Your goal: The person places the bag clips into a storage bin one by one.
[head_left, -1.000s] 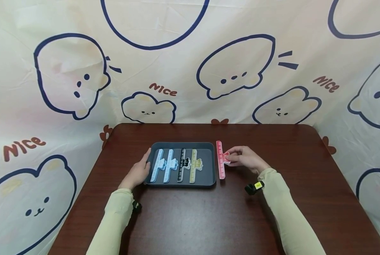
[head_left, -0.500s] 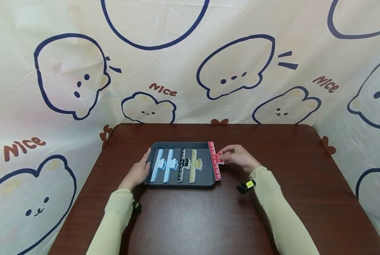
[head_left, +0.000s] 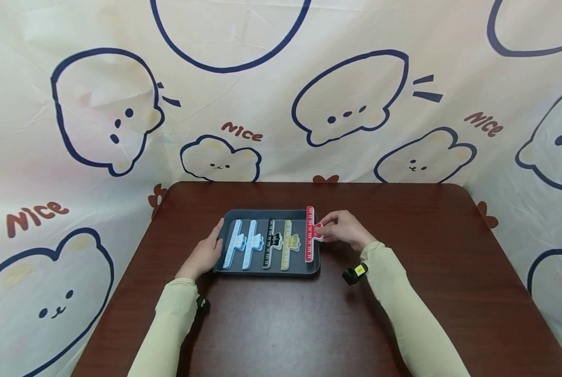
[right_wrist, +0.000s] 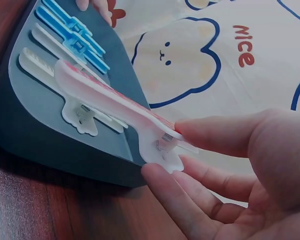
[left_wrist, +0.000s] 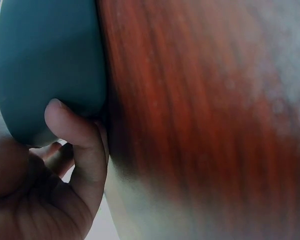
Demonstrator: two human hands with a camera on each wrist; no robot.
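Note:
In the head view, a dark grey tray (head_left: 266, 273) stands on the table. Inside it lie two light blue clips (head_left: 234, 245) (head_left: 251, 245), a black clip (head_left: 268, 245) and a yellow clip (head_left: 287, 245), side by side. My right hand (head_left: 346, 230) pinches the handle of a red clip (head_left: 310, 235), thumb on one side and fingers on the other. This clip is tilted above the tray's right rim, as the right wrist view shows. My left hand (head_left: 204, 256) holds the tray at its left side; in the left wrist view, a curled digit presses the wall near a corner.
The brown wooden table (head_left: 281, 324) extends around the tray on all sides. Behind it hangs a pale curtain (head_left: 281, 94) printed with cartoon bears, which also lines both sides. A wrist camera (head_left: 354, 273) is strapped to the right sleeve.
My right hand has moved left with the red clip, from beside the tray to above its right edge. The left hand and the tray have stayed in place.

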